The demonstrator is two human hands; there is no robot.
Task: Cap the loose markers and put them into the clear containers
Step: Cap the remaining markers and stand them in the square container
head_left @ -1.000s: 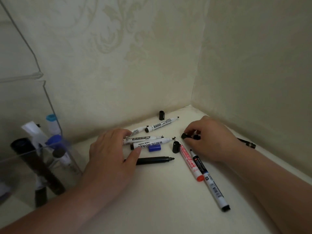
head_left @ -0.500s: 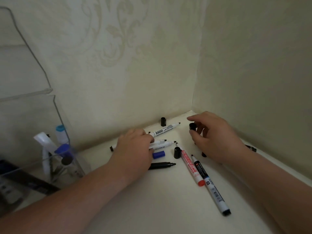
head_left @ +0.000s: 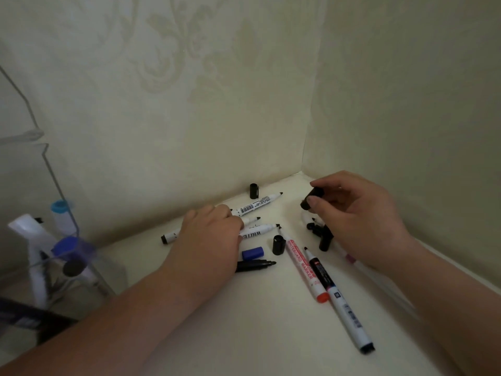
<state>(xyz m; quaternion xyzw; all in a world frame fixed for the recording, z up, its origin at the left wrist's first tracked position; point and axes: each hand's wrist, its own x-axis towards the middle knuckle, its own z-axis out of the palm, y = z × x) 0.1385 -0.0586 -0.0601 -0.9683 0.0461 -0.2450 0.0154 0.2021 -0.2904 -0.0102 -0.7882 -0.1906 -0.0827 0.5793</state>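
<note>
I see the right hand (head_left: 360, 218) raised off the cream tabletop (head_left: 217, 335), its thumb and forefinger pinching a short black plastic cap (head_left: 311, 200). Under those fingers lies a small heap of loose black caps (head_left: 322, 234).

The left hand (head_left: 208, 237) lies palm down, fingers curled over an uncapped white whiteboard marker (head_left: 257, 231). I cannot tell whether they grip it or only rest on it. Just beyond its fingertips lies a white marker with a barcode (head_left: 257, 206). Just beside its knuckles are a blue cap (head_left: 252, 252) and an uncapped black marker (head_left: 254, 265).

Between the two hands, a red-ended marker (head_left: 302, 267) and a black-and-white marker (head_left: 339, 299) lie touching. The clear plastic container (head_left: 61, 191) stands well left of the left hand, with markers inside.
</note>
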